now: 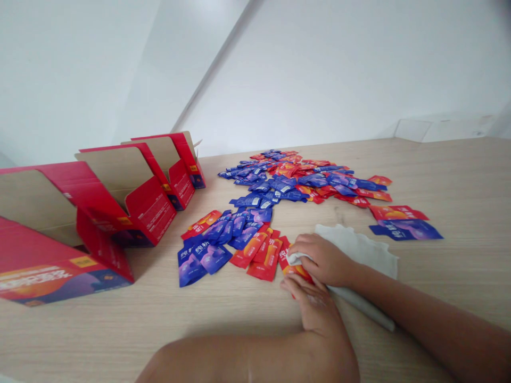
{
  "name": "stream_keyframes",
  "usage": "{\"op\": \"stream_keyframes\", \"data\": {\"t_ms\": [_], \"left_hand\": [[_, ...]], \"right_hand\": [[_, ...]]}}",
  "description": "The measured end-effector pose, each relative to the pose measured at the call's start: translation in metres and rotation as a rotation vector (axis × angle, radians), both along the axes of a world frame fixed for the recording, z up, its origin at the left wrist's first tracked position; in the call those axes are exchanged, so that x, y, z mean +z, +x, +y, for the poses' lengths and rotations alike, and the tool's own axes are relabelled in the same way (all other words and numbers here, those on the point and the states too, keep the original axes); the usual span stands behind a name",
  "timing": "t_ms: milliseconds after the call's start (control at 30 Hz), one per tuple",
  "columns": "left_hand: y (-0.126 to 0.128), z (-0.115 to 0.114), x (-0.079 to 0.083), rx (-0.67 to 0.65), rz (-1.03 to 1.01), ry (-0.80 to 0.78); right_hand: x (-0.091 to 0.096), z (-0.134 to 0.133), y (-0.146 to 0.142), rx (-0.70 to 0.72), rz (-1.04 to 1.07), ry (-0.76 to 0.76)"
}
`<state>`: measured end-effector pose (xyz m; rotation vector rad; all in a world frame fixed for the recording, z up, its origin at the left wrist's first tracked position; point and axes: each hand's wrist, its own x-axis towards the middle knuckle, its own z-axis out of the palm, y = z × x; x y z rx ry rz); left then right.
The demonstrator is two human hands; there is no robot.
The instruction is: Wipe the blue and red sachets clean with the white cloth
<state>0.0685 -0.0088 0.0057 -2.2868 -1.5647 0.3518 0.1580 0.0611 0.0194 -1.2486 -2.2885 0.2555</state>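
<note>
Your right grip was clamped on a fold of white cloth, and your left grip was closed just beneath it, the two together around a red sachet. Across the light wood tabletop, open red cardboard cartons stood in a row off to your left. Beyond your hands spread a wide heap of mixed sachets, with looser blue sachets and red sachets lying just left of your grips. A lone blue sachet lay well to the right, past the cloth. The work in hand appeared to be holding that one sachet in the cloth, and the next move seemed to call for a steady pinch from both grips. The sachet sat between them, its end showing from the cloth's fold.
</note>
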Motion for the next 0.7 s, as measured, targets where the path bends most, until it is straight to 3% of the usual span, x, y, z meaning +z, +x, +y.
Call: {"op": "stream_keyframes", "data": {"t_ms": [267, 500, 700], "left_hand": [[0.0007, 0.0001, -0.0041, 0.044, -0.165, 0.051], [-0.0014, -0.0001, 0.0023, -0.012, 0.086, 0.008], [-0.0017, -0.0004, 0.0026, -0.021, 0.182, 0.003]], "right_hand": [[-0.0001, 0.0004, -0.0008, -0.001, -0.010, -0.007], [-0.0005, 0.0003, -0.0002, -0.008, -0.012, -0.002], [0.0007, -0.0003, -0.0009, -0.008, -0.008, -0.005]]}}
